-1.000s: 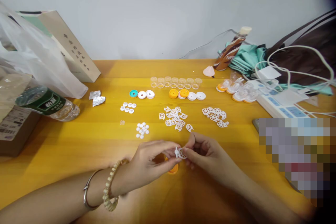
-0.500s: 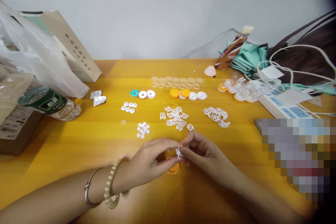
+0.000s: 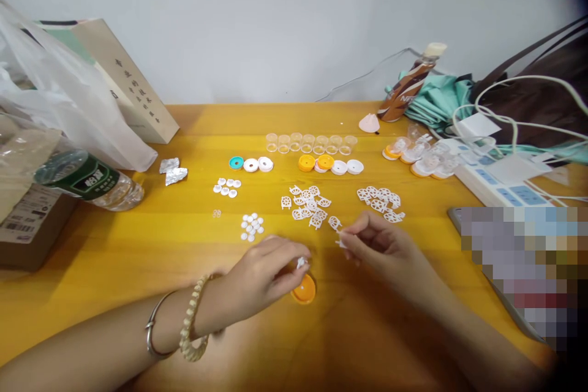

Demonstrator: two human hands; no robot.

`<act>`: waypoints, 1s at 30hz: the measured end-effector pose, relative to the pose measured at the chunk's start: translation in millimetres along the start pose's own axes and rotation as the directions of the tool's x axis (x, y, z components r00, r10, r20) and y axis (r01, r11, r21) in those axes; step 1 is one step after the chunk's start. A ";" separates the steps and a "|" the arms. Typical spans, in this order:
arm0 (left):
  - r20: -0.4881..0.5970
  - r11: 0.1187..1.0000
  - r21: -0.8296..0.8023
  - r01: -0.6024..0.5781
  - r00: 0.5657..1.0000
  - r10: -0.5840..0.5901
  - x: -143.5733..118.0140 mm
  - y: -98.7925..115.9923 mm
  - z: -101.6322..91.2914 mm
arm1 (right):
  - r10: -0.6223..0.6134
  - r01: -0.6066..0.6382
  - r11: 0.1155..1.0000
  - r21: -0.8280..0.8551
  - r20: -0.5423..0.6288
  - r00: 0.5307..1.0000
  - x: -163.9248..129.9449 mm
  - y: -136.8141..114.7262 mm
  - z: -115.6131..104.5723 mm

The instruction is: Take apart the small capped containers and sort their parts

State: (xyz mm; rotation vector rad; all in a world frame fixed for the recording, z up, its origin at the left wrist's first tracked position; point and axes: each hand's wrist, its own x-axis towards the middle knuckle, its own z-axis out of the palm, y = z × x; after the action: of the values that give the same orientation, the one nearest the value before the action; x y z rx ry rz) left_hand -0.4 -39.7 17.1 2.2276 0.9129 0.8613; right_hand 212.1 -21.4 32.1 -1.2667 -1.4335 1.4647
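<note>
Yellow-orange wood is filling most of the frame: the desk (image 3: 138, 239) is running back to a plain pale wall (image 3: 275, 12) across the top.

I am holding my left hand (image 3: 261, 278) low and centre, its fingers pinching a small white plastic piece (image 3: 301, 263) just above an orange cap (image 3: 304, 290) that is lying on the desk under the fingertips. My right hand (image 3: 390, 251) is sitting apart to the right, fingers pressed together on a tiny white bit (image 3: 340, 244) I cannot make out.

Counting upward from the hands: two heaps of white spoked wheels, one in the centre (image 3: 307, 205) and one to its right (image 3: 381, 203); two clusters of small white discs (image 3: 250, 226) (image 3: 226, 187); a row of seven clear cups (image 3: 310, 143); seven loose caps in a line, one teal (image 3: 236, 163), two orange, four white; two foil scraps (image 3: 172, 171).

At the left edge a clear bottle with a green label (image 3: 87, 180) is lying on its side, characters too blurred to read. A brown bottle (image 3: 407, 89) at upper right is showing letters "NES". A white power strip (image 3: 496, 180) is sitting at the right.
</note>
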 end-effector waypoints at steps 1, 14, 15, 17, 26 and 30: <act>-0.005 1.000 -0.009 0.008 1.000 -0.008 0.0 -1.2 0.3 | -0.026 0.025 0.999 -0.024 -0.027 0.999 1.8 0.8 -2.5; 0.049 0.990 0.046 -0.136 0.990 0.134 -2.6 -4.5 3.8 | -0.333 0.283 0.788 -0.547 0.008 0.943 26.8 -3.0 12.3; 0.047 0.988 0.046 -0.147 0.988 0.145 -3.0 -5.1 3.7 | -0.331 0.290 0.763 -0.578 0.035 0.943 31.8 -6.9 13.5; 0.036 0.988 0.038 -0.149 0.988 0.148 -3.8 -6.5 3.8 | -0.324 0.305 0.697 -0.649 0.095 0.941 42.8 -13.4 15.9; -0.037 0.997 -0.029 -0.077 0.996 0.076 0.5 -5.6 4.3 | -0.396 0.377 0.468 -0.799 0.192 0.898 67.3 -10.2 17.6; -0.092 0.995 -0.092 0.031 0.995 -0.040 3.8 -1.2 0.4 | -0.411 0.373 0.563 -0.738 0.142 0.901 65.3 -10.2 12.1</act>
State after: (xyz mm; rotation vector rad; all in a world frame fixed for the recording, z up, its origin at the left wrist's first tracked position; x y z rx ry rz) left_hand 1.6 -36.2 17.3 2.1033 0.9352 0.9785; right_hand 182.0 38.7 30.6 -1.2809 -2.2431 0.4953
